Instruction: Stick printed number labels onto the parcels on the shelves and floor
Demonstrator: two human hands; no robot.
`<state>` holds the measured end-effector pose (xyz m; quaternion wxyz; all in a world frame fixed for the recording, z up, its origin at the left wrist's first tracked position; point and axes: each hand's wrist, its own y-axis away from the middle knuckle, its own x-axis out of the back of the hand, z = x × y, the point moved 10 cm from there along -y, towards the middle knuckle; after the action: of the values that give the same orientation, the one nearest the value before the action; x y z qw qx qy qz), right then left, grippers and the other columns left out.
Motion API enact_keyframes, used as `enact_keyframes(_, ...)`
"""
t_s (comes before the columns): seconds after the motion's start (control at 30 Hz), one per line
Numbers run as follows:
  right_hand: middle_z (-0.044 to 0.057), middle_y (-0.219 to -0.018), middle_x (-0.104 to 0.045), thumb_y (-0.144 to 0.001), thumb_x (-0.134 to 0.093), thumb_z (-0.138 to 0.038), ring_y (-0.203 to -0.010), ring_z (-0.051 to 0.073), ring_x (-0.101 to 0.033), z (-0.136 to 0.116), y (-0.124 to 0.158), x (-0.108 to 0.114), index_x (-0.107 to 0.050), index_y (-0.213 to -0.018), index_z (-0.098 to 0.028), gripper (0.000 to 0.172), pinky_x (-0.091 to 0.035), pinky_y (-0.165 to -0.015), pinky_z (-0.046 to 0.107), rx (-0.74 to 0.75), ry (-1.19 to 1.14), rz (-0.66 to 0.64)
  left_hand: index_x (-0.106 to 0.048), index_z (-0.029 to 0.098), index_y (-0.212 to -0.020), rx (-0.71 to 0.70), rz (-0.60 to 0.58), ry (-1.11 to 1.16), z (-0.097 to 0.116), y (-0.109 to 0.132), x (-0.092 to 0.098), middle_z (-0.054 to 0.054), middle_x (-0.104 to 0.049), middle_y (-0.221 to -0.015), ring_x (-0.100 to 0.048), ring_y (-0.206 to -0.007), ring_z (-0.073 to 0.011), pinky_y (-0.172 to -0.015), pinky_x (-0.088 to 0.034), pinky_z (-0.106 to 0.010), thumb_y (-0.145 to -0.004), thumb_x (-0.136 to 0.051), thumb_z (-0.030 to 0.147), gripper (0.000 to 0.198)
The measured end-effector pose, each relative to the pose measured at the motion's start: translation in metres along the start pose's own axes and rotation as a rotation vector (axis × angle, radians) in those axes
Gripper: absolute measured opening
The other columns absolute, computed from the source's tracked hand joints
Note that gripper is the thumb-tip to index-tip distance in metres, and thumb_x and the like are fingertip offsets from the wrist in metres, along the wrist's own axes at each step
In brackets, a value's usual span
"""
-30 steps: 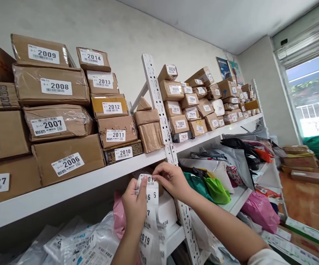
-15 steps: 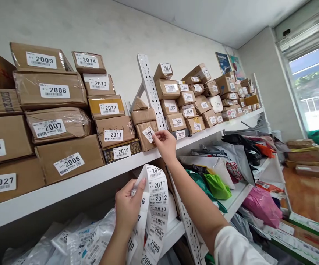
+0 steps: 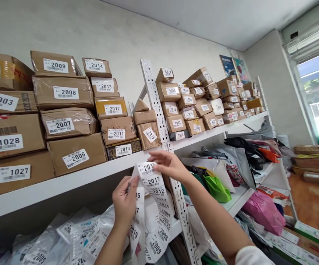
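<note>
A long curling strip of white number labels (image 3: 153, 182) hangs from my left hand (image 3: 124, 202), pinched between thumb and fingers near its top. My right hand (image 3: 172, 166) is at the upper end of the strip, over the label 2016, fingers apart; whether a fingertip touches the paper is hard to tell. Just above, on the shelf, a small brown carton (image 3: 142, 141) carries a tilted label 2015 (image 3: 149, 135). To its left stand the dark box 2010 (image 3: 124, 149) and the carton 2011 (image 3: 117, 129).
Labelled cartons (image 3: 70, 92) are stacked along the white shelf (image 3: 73, 183). A perforated metal upright (image 3: 151, 90) divides it. Plastic-wrapped parcels (image 3: 73, 235) fill the level below; green bags (image 3: 217, 187) and a pink bag (image 3: 264, 211) lie to the right.
My right hand has left the label 2015 on the small carton and come down to the top of the strip. The view has shifted a little left.
</note>
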<state>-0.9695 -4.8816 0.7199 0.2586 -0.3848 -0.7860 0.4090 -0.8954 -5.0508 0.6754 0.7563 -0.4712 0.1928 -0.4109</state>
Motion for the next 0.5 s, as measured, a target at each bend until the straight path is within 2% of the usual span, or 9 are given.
enact_keyframes(0.07,0.006,-0.096,-0.072,-0.069,-0.082,-0.038,-0.082,0.018,-0.069,0.014,0.015,0.001,-0.068,-0.103,-0.020,0.041,-0.056,-0.076,0.033,-0.095,-0.064,0.008,-0.075,0.020,-0.090,-0.020,-0.175,-0.047,0.006,0.000,-0.018,-0.005,-0.070,-0.096,-0.061,-0.085,-0.0191,-0.076,-0.047,-0.025,-0.093,-0.049,0.043,0.035)
enact_keyframes(0.13,0.005,-0.087,-0.072,-0.070,-0.081,-0.037,-0.075,0.016,-0.067,0.021,0.025,0.010,-0.070,-0.095,-0.018,0.034,-0.055,-0.070,0.031,-0.117,-0.001,0.065,-0.074,0.022,-0.106,0.041,-0.315,-0.083,0.006,-0.001,-0.034,-0.007,-0.070,-0.112,-0.062,-0.104,-0.0237,-0.087,-0.047,-0.029,-0.093,-0.048,0.045,0.038)
enact_keyframes(0.2,0.005,-0.084,-0.071,-0.071,-0.080,-0.036,-0.071,0.016,-0.065,0.021,0.031,0.020,-0.070,-0.095,-0.018,0.032,-0.053,-0.065,0.029,-0.108,0.067,0.107,-0.062,0.025,-0.128,0.173,-0.351,-0.015,0.001,-0.002,-0.045,-0.007,-0.069,-0.119,-0.061,-0.111,-0.0253,-0.088,-0.049,-0.031,-0.086,-0.060,0.047,0.048)
enact_keyframes(0.27,0.004,-0.083,-0.070,-0.071,-0.080,-0.036,-0.070,0.015,-0.063,0.020,0.037,0.030,-0.069,-0.094,-0.018,0.030,-0.050,-0.062,0.027,-0.088,0.065,0.139,-0.056,0.023,-0.134,0.310,-0.325,0.132,-0.006,-0.001,-0.060,-0.007,-0.072,-0.112,-0.066,-0.099,-0.0245,-0.080,-0.053,-0.031,-0.075,-0.072,0.047,0.066)
enact_keyframes(0.3,0.004,-0.082,-0.069,-0.071,-0.080,-0.035,-0.069,0.014,-0.062,0.018,0.040,0.036,-0.069,-0.093,-0.019,0.029,-0.049,-0.060,0.026,-0.073,0.055,0.160,-0.059,0.021,-0.130,0.359,-0.316,0.193,-0.010,0.001,-0.070,-0.007,-0.074,-0.103,-0.068,-0.088,-0.0229,-0.074,-0.053,-0.030,-0.072,-0.075,0.048,0.066)
enact_keyframes(0.37,0.004,-0.081,-0.068,-0.074,-0.078,-0.035,-0.069,0.014,-0.061,0.013,0.046,0.048,-0.069,-0.091,-0.019,0.026,-0.046,-0.058,0.024,-0.038,0.071,0.216,-0.069,0.016,-0.110,0.396,-0.283,0.247,-0.015,0.004,-0.089,-0.005,-0.074,-0.084,-0.065,-0.070,-0.0187,-0.064,-0.052,-0.027,-0.070,-0.074,0.052,0.054)
enact_keyframes(0.43,0.004,-0.084,-0.068,-0.077,-0.075,-0.035,-0.073,0.014,-0.060,0.008,0.051,0.061,-0.069,-0.089,-0.019,0.021,-0.045,-0.057,0.023,-0.006,0.143,0.287,-0.071,0.015,-0.093,0.365,-0.226,0.210,-0.017,0.007,-0.100,-0.002,-0.070,-0.072,-0.060,-0.062,-0.0150,-0.057,-0.047,-0.023,-0.073,-0.070,0.055,0.044)
enact_keyframes(0.5,0.004,-0.085,-0.068,-0.077,-0.074,-0.034,-0.076,0.015,-0.061,0.002,0.052,0.068,-0.070,-0.084,-0.019,0.017,-0.045,-0.059,0.024,0.019,0.227,0.326,-0.068,0.016,-0.081,0.293,-0.140,0.125,-0.013,0.007,-0.102,0.001,-0.064,-0.065,-0.054,-0.058,-0.0122,-0.054,-0.043,-0.020,-0.077,-0.066,0.056,0.040)
